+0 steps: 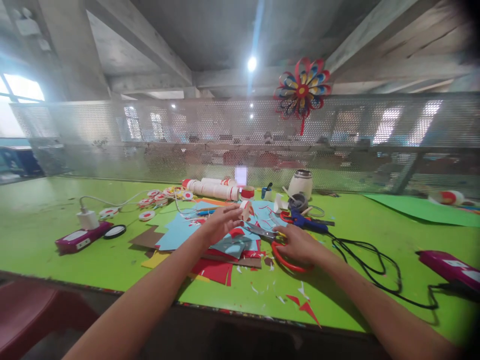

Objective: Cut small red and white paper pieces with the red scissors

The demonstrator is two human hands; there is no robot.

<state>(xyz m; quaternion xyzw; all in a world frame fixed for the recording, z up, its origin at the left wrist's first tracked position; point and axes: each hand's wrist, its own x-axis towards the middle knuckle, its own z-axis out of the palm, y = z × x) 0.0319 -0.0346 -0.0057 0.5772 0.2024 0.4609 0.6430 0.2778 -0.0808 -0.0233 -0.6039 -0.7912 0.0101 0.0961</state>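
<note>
My left hand is closed, with its fingertips on a small white paper piece with red on it; its exact shape is hard to make out. My right hand grips red-handled scissors by their loops. The metal blades point left, toward my left hand. Below both hands lies a pile of light blue paper sheets, with red paper and brown cardboard under it. A red cut piece rests on the blue paper, close to the blades.
A blue glue gun with a black cable lies right of the pile. Behind are white rolls and a cream jar. Purple power strips sit at both sides. Red scraps are near the front edge; a mesh partition stands behind.
</note>
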